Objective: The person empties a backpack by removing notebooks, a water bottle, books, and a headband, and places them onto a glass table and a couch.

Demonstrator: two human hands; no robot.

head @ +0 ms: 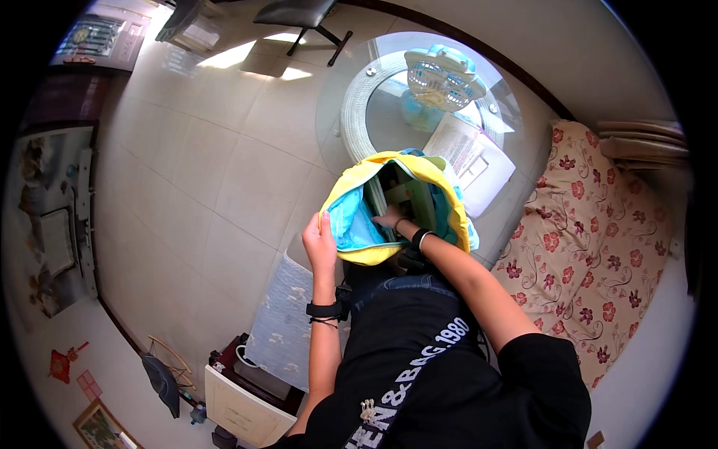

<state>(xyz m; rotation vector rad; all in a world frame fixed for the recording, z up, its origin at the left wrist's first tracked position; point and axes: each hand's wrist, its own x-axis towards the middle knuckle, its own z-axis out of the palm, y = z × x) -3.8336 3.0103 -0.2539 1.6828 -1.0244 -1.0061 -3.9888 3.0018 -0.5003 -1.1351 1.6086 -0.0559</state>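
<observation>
A yellow backpack [370, 173] with light blue lining gapes wide, its zipper undone, in front of my waist. My left hand [321, 241] pinches the zippered edge on its left side, thumb on top. Inside the bag, my right hand [388, 218] reaches down against several books [377, 196] standing on edge; its fingers are partly hidden, so a firm hold cannot be made out. A green-covered book or booklet [414, 199] leans in the bag to the right of that hand. Dark straps circle both wrists.
Beyond the bag stands a round glass table [336, 112] with a woven ring base. On it are a pale plastic basket [440, 84] and some papers [457, 140]. A floral-covered sofa [566, 252] is at right, a black-seated stool [294, 14] at the top.
</observation>
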